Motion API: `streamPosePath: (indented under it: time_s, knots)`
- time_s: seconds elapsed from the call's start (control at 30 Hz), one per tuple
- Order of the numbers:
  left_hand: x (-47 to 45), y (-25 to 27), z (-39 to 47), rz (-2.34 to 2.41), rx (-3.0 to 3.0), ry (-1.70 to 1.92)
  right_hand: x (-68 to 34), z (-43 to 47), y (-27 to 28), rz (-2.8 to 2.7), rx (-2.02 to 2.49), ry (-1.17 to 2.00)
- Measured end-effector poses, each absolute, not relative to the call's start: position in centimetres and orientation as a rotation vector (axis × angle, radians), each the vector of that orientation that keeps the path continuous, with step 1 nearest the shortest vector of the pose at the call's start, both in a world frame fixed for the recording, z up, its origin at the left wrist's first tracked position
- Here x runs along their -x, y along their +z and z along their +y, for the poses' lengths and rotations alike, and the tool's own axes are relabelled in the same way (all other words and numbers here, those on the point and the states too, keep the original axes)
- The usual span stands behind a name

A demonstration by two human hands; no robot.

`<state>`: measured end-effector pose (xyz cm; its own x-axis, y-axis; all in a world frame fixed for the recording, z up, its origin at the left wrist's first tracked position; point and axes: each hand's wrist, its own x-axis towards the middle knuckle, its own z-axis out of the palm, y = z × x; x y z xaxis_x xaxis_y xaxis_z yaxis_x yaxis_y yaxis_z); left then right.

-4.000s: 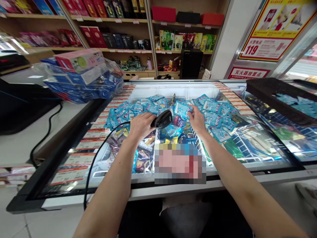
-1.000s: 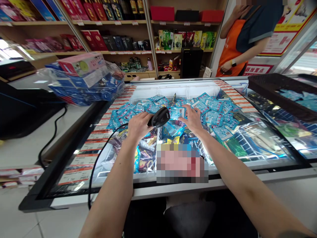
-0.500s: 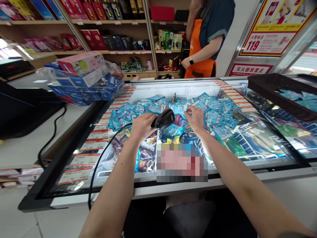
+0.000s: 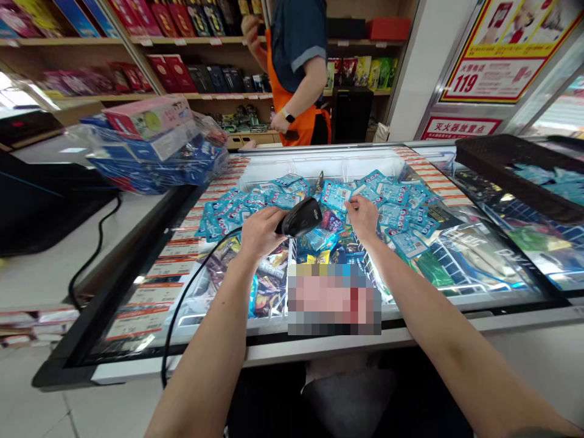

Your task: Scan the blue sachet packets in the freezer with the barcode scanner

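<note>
A black barcode scanner (image 4: 301, 218) is gripped in my left hand (image 4: 262, 233), its head turned to the right and its cable running down to the left. My right hand (image 4: 364, 218) pinches the lower right edge of a light blue packet (image 4: 336, 196), whose printed label faces me. The packet is held just beyond the scanner head, apart from it. Many similar blue packets (image 4: 395, 216) lie spread on the glass top of a chest freezer (image 4: 182, 286), to both sides of my hands. Colourful wrapped goods (image 4: 274, 292) show through the glass below.
A plastic-wrapped stack of boxes (image 4: 155, 146) stands at the left, near a black device (image 4: 45, 201). At the right, a dark tray (image 4: 515, 176) holds more blue packets. A person in an orange apron (image 4: 292, 115) stands behind the freezer, before stocked shelves (image 4: 205, 97).
The blue packet in my right hand has tilted and shifted slightly right. The scanner has barely moved. The person behind the freezer has moved left.
</note>
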<state>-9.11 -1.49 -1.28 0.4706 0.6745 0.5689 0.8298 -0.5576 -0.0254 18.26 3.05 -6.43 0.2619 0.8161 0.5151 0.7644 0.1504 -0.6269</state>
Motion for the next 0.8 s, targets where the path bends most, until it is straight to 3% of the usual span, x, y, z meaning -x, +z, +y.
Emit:
streamPosePath:
  time_s: [0.8]
  knots:
    - [8.96, -1.37, -1.49, -1.277, 2.446, -0.744, -18.21, 2.85, -6.39, -1.484, 1.584, 0.092]
